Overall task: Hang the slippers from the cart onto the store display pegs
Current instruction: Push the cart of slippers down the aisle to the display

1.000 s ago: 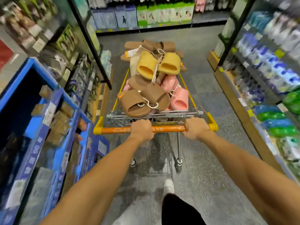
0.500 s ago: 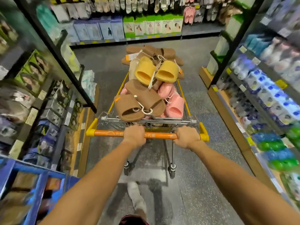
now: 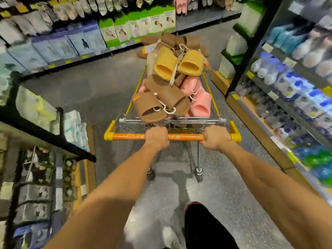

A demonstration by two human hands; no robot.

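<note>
A wire cart with an orange handle bar (image 3: pixel 183 136) stands in the aisle ahead of me, piled high with slippers. A brown pair (image 3: pixel 158 103) lies nearest, a yellow pair (image 3: pixel 177 64) sits on top, pink ones (image 3: pixel 198 101) lie at the right, and more brown ones (image 3: pixel 179 41) sit at the far end. My left hand (image 3: pixel 156 137) grips the handle bar left of centre. My right hand (image 3: pixel 216 136) grips it near the right end. Slippers hang on display pegs (image 3: pixel 180 4) on the far wall, blurred.
Shelves of packaged goods line both sides of the aisle: a dark shelf end (image 3: pixel 59 141) juts out at the left, bottles (image 3: pixel 287 81) fill the right shelves. Green and blue boxes (image 3: pixel 136 26) stand on the far shelf. Grey floor (image 3: pixel 89 90) opens ahead left of the cart.
I have pushed the cart forward along the aisle; the far wall with hanging slippers is closer and the blue bin at the left has passed out of view. Both hands keep their grip.
</note>
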